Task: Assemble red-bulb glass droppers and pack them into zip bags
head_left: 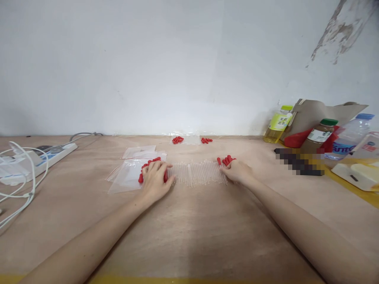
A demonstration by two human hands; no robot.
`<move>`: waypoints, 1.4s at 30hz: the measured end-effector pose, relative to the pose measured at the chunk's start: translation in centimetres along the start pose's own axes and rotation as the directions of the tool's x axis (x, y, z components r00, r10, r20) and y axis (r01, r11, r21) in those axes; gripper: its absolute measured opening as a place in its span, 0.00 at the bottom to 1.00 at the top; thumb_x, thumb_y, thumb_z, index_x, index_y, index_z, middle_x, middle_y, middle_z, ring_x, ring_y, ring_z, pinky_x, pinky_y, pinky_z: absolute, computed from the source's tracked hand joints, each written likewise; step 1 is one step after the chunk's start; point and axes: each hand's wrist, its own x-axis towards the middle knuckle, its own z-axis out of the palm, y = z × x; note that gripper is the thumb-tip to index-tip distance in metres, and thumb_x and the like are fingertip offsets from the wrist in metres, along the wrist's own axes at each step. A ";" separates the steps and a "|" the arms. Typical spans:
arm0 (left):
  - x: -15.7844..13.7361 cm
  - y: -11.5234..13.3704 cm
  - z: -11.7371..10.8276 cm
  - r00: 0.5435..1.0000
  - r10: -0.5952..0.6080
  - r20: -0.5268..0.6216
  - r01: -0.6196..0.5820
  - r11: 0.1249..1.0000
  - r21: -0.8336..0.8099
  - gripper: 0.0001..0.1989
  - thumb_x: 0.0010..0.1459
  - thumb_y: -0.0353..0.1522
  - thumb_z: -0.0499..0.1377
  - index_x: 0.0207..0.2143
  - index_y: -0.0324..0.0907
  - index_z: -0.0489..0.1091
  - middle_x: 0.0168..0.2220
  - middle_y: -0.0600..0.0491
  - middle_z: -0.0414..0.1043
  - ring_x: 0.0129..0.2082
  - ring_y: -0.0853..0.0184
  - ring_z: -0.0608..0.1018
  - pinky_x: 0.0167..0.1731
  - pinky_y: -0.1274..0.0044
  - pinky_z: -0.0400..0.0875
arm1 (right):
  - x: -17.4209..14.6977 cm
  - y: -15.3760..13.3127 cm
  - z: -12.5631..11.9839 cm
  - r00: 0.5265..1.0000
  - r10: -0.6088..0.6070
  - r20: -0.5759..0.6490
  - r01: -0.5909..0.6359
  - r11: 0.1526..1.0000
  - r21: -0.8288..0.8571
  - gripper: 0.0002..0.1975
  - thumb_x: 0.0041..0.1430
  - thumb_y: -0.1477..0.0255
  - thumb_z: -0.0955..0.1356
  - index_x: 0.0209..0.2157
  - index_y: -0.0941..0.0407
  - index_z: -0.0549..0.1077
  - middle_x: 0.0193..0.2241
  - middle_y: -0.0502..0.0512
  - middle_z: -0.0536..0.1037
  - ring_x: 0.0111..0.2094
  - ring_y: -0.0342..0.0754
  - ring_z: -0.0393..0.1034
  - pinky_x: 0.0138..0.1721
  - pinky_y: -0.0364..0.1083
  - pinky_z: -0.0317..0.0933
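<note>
A row of thin clear tubes (194, 173), like glass dropper pipettes, lies side by side on the wooden table. At its left end my left hand (156, 179) rests palm down, fingers spread over a heap of red rubber bulbs (140, 178). The thumb reaches toward the nearest tubes. My right hand (237, 172) is at the other end with its fingers curled, touching the last tubes; whatever lies inside its grip is hidden. More red bulbs (227, 159) show just behind that hand. One tube below its fingertips is slightly tilted.
Clear zip bags (126, 173) lie left of my left hand. Against the wall is a bag of tubes (192, 139) between red bulbs (177, 140). A power strip (56, 157) with white cables stands left; a tea bottle (278, 124) and a brown-drink bottle (319, 136) stand right.
</note>
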 end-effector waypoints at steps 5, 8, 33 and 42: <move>1.4 -2.6 -1.4 0.989 -0.141 0.041 0.136 0.986 0.101 0.10 0.50 0.41 0.56 0.31 0.45 0.71 0.42 0.48 0.65 0.45 0.54 0.63 0.40 0.63 0.53 | -0.1 0.0 -0.1 1.000 -0.001 0.016 0.001 0.999 0.048 0.15 0.50 0.61 0.61 0.18 0.55 0.69 0.21 0.55 0.73 0.26 0.49 0.68 0.23 0.43 0.53; 1.7 -3.4 -1.8 0.983 -0.162 0.087 0.150 0.981 0.127 0.12 0.48 0.44 0.57 0.29 0.45 0.71 0.43 0.48 0.64 0.45 0.54 0.63 0.41 0.62 0.53 | -0.3 -0.3 -0.4 0.999 -0.032 -0.009 0.033 0.996 0.084 0.18 0.52 0.61 0.59 0.16 0.55 0.66 0.20 0.54 0.72 0.25 0.47 0.67 0.22 0.42 0.51; 2.5 -5.0 -2.4 0.949 -0.218 0.226 0.182 0.969 0.169 0.11 0.54 0.38 0.50 0.28 0.43 0.69 0.33 0.51 0.73 0.36 0.59 0.73 0.41 0.63 0.53 | -4.3 -3.2 3.9 0.552 -0.709 -0.439 0.773 0.633 -0.051 0.08 0.61 0.73 0.58 0.35 0.59 0.67 0.31 0.54 0.76 0.31 0.45 0.68 0.37 0.46 0.46; 3.2 -3.0 -4.7 0.940 -0.265 0.212 0.251 0.963 0.094 0.09 0.54 0.36 0.51 0.30 0.42 0.67 0.32 0.51 0.74 0.34 0.60 0.74 0.37 0.69 0.62 | -4.0 -3.1 4.2 0.511 -0.714 -0.479 0.785 0.614 -0.078 0.09 0.60 0.74 0.59 0.37 0.58 0.69 0.31 0.55 0.76 0.31 0.45 0.66 0.35 0.46 0.47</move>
